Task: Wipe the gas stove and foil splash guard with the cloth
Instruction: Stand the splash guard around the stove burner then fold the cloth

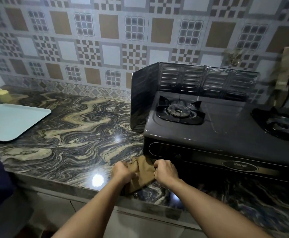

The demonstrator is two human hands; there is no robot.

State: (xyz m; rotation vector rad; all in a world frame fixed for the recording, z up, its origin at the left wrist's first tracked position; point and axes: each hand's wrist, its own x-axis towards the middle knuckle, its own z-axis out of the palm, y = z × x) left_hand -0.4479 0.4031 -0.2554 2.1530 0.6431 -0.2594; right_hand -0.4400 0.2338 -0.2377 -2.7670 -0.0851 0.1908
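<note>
View from a head-worn camera, looking down at a kitchen bench [75, 127] of glossy, swirled dark-and-cream stone, against a wall of patterned grey, white and brown tiles [106, 35].

At the front edge of the bench, both bare forearms reach forward. The left hand [123, 171] and the right hand [166, 171] are each closed into a fist on a crumpled olive-brown cloth [142, 176], which lies on the bench between them, just in front of the left front corner of the stove. The hands grip opposite sides of the cloth, as if gathering or folding it.

The dark grey two-burner gas stove [226, 133] sits on the right half of the bench. Its left burner [179, 110] is in plain view; the right burner [281, 126] is cut off by the frame edge. A folding silver foil splash guard [191, 79], ribbed and upright, wraps around the back and left side of the stove.

Far left, a pale blue rectangular tray [11, 121] rests on the bench, with a small yellow bottle [3, 95] behind it.

Judged from this, the step is preparing the cloth; neither stove nor guard is being touched. The next move likely calls for bunching the cloth into one hand, lifting it onto the stove top and wiping around the burner grate, then steadying the light foil guard while wiping it so it does not tip.
</note>
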